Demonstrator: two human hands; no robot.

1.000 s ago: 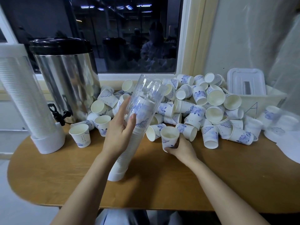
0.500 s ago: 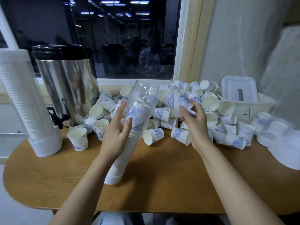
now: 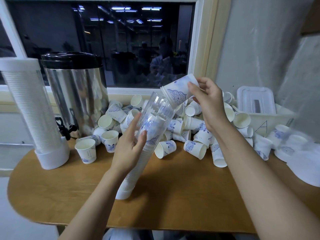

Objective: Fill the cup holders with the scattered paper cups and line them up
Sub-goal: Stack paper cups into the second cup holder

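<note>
Progress: partial, as judged from the table.

Found one full cup holder (image 3: 29, 110) standing upright at the left end of the table (image 3: 173, 196), packed with cups up to its cap. Gripped a second, clear cup holder (image 3: 155, 115) in the left hand (image 3: 129, 149), thumb and fingers wrapped on either side of the tube at mid-height. Kept it tilted, with its base on the wood. Observed nested cups from the base to well past half; upper section bare.

Pinched a paper cup (image 3: 180, 92) in the right hand (image 3: 207, 103), fingers curled about its closed end. Aimed the rim down at the tube's open mouth, just above it and not yet inside. Could not tell whether one cup or a short nested stack.

Left a large heap of scattered cups (image 3: 195, 125) between the steel urn (image 3: 76, 94) and the white lidded bin (image 3: 256, 101), mostly on their sides.

Judged outstanding: seating this cup, loading the heap, lining the holders up. Saw no further empty holder.
</note>
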